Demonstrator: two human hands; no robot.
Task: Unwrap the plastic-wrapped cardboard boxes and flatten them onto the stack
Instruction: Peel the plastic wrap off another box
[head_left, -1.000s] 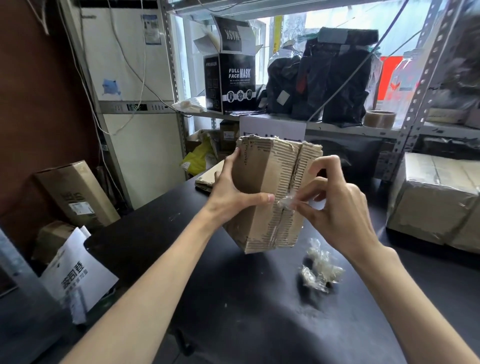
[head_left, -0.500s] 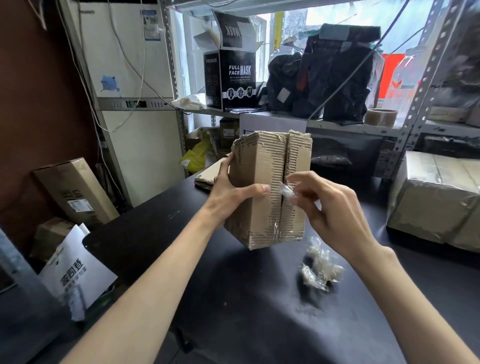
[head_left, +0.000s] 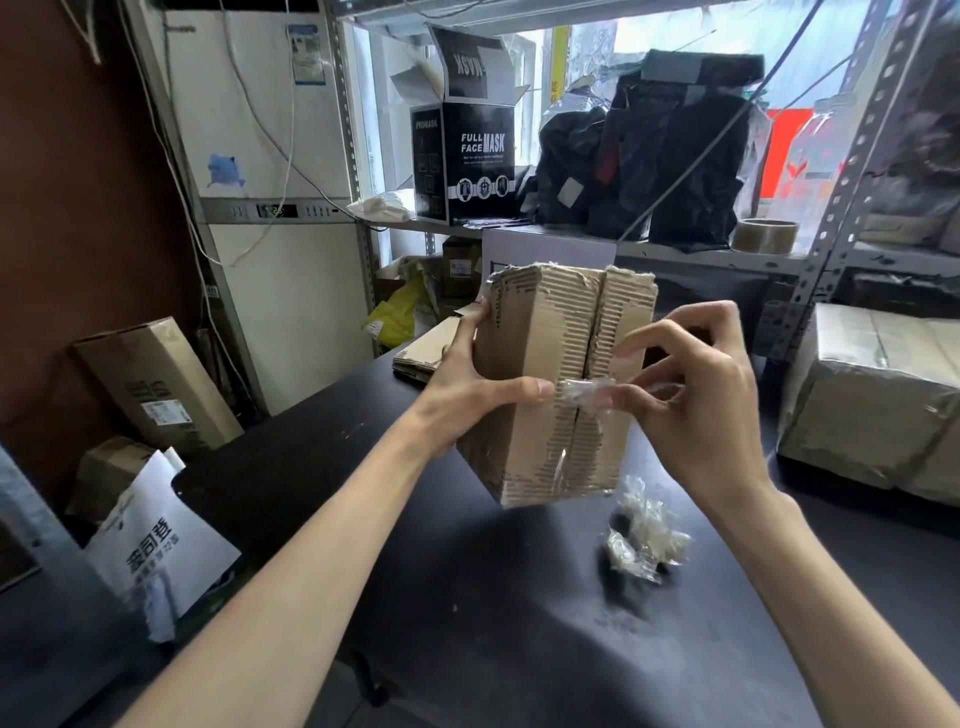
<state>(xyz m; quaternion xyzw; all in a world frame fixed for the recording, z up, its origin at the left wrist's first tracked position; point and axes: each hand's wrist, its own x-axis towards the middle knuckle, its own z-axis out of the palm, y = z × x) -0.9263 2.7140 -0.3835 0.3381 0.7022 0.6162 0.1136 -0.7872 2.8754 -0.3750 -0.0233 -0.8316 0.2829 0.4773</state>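
Table (head_left: 467, 597), 1 box (head_left: 540, 332), L hand (head_left: 467, 384), R hand (head_left: 701, 405), wrap (head_left: 579, 389)

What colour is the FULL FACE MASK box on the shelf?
The box is black with white lettering; head view.

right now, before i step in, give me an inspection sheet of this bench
surface: black table, dusty smears
job's things: torn cardboard box held up at the table; plastic strip across its middle seam; flat cardboard stack behind it; wrapped boxes on the right
clutter: crumpled plastic wad on the table below the right hand
grippers: left hand grips the box's side, thumb on its front; right hand pinches the plastic strip
cables: white cords hang down the white cabinet; a thin cable crosses the shelf
surroundings: metal shelf with mask box, black bags, tape roll; cartons on the floor, left
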